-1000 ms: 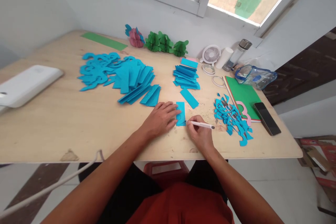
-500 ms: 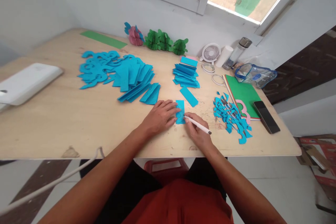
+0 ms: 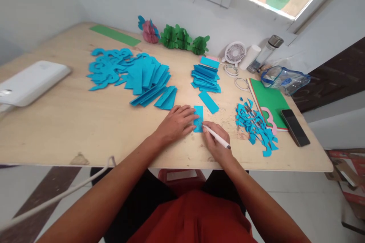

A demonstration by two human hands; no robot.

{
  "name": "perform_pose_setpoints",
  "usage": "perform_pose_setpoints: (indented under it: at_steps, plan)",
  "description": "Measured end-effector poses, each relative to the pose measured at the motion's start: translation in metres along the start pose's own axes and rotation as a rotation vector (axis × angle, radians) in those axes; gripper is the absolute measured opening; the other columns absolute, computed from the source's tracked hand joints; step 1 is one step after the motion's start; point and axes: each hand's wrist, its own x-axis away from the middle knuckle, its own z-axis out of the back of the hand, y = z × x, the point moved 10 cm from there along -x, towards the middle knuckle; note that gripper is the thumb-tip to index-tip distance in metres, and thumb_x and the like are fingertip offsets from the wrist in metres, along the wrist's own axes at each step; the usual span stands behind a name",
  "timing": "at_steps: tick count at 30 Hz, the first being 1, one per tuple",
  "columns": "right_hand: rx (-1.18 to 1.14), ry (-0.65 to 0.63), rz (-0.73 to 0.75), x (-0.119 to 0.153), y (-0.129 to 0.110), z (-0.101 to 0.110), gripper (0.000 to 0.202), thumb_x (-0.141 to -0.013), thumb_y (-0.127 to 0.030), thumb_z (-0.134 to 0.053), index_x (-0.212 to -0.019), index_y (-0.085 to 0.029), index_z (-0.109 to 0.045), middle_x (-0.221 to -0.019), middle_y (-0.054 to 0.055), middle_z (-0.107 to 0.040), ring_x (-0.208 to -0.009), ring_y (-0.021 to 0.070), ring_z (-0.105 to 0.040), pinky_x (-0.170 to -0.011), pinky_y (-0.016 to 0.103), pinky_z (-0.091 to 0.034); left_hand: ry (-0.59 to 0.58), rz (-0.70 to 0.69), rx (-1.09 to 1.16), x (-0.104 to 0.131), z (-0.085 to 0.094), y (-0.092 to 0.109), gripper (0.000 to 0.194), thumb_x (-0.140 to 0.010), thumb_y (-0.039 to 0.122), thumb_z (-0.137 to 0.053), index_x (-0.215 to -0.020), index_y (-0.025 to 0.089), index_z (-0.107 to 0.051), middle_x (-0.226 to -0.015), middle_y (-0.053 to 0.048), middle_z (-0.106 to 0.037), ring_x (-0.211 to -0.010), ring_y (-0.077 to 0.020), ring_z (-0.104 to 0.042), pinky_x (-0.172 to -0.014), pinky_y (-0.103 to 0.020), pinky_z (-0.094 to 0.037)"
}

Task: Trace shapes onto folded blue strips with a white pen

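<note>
A small blue paper rectangle (image 3: pixel 199 113) lies on the table before me, with a faint drawn line on it. My left hand (image 3: pixel 178 122) rests flat at its left edge, fingers stretched out over the paper. In my right hand (image 3: pixel 218 142) is a white marker (image 3: pixel 216 136), its tip at the paper's right side and its dark end pointing down to the right. Just beyond is a loose blue strip (image 3: pixel 208 102), and behind that a stack of folded blue paper (image 3: pixel 205 78). Left of it sit folded blue pieces (image 3: pixel 148 78) and curvy cut-outs (image 3: pixel 107 66).
Blue scraps (image 3: pixel 255 123) lie at right beside a green folder (image 3: pixel 270 100), a pink paper shape (image 3: pixel 269 119) and a phone (image 3: pixel 295 127). Behind stand a small fan (image 3: pixel 235 53), a bottle (image 3: pixel 265 53) and green paper ornaments (image 3: pixel 182 38). A white device (image 3: pixel 37 81) sits at left.
The camera view has shifted slightly, moving the whole scene a little right. Both hands keep nearly the same place on the paper, with the marker still in my right hand.
</note>
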Motion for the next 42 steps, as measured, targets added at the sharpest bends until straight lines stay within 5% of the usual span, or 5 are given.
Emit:
perform_pose_setpoints:
  at_steps: [5, 10, 42]
  plan:
    - [-0.294, 0.025, -0.246, 0.003, 0.019, -0.007, 0.016, -0.087, -0.032, -0.056, -0.09, -0.02, -0.067, -0.083, 0.003, -0.071, -0.072, 0.0167, -0.064, -0.064, 0.027, -0.051, 0.001, -0.007, -0.001, 0.0, 0.002, 0.002, 0.033, -0.093, 0.034, -0.05, -0.119, 0.02, -0.066, -0.133, -0.011, -0.062, -0.127, -0.03, -0.05, -0.105, -0.048, -0.037]
    - [-0.299, -0.01, -0.323, 0.006, 0.021, -0.017, 0.008, -0.083, -0.029, -0.059, -0.082, -0.021, -0.061, -0.07, -0.002, -0.063, -0.058, 0.0114, -0.053, -0.054, 0.023, -0.042, 0.015, 0.011, -0.018, 0.001, 0.001, 0.001, 0.032, -0.093, 0.033, -0.051, -0.119, 0.021, -0.065, -0.133, -0.01, -0.062, -0.127, -0.0294, -0.05, -0.105, -0.047, -0.037]
    - [-0.095, -0.052, -0.231, 0.004, 0.003, -0.016, 0.009, -0.086, -0.026, -0.054, -0.079, -0.022, -0.06, -0.07, 0.0, -0.064, -0.062, 0.0141, -0.056, -0.059, 0.026, -0.044, -0.017, 0.026, -0.013, 0.001, 0.001, 0.001, 0.032, -0.094, 0.032, -0.047, -0.12, 0.022, -0.065, -0.133, -0.01, -0.061, -0.128, -0.0308, -0.049, -0.105, -0.051, -0.036]
